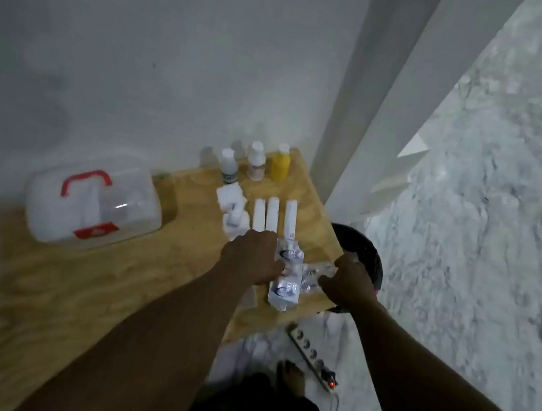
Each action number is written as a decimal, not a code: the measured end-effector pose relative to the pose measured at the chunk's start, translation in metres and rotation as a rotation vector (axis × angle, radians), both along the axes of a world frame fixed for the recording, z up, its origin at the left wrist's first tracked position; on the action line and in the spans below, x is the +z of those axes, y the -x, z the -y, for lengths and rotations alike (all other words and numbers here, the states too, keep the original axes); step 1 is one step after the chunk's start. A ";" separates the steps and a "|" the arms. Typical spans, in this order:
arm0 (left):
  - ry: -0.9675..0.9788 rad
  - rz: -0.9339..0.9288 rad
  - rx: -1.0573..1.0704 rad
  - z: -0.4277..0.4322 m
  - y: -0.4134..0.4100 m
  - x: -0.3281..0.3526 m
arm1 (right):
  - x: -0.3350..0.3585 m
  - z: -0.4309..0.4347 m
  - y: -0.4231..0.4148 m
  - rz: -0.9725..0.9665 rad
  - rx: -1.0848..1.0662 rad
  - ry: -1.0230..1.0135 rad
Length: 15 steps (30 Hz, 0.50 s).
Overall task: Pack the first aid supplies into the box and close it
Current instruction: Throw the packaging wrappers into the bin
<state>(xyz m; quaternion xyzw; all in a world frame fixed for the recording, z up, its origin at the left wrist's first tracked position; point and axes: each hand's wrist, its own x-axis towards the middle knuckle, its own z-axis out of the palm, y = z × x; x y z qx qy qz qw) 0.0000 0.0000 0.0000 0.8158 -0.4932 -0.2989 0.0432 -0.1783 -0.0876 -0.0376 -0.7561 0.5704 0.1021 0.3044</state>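
Both the left hand (250,256) and right hand (348,284) grip packets (285,280) lying lengthwise twelve-to-six on the tabletop (86,281).

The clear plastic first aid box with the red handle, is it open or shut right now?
Shut. The clear plastic first aid box with the red handle has its lid down on the wooden table, red front latch against the base; nothing packed yet.

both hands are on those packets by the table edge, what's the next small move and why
Probably open the first aid box first. Its lid looks shut, red handle on top, so nothing can go in. The left hand and right hand rest on the foil packets without clearly lifting any. The three bottles and white tubes lie unpacked on the wooden table.
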 end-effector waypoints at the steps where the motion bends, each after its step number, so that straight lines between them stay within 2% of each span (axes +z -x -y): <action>1: -0.032 0.028 -0.003 0.000 0.007 -0.009 | -0.010 0.000 0.004 0.017 -0.050 -0.001; 5: -0.075 0.061 0.101 -0.002 0.030 -0.039 | -0.038 -0.004 0.007 0.121 -0.199 -0.076; 9: -0.032 0.150 0.158 0.010 0.035 -0.053 | -0.048 0.002 0.002 0.193 -0.245 -0.072; 15: 0.014 0.028 0.312 0.018 0.029 -0.049 | -0.039 0.012 -0.002 0.338 -0.322 -0.184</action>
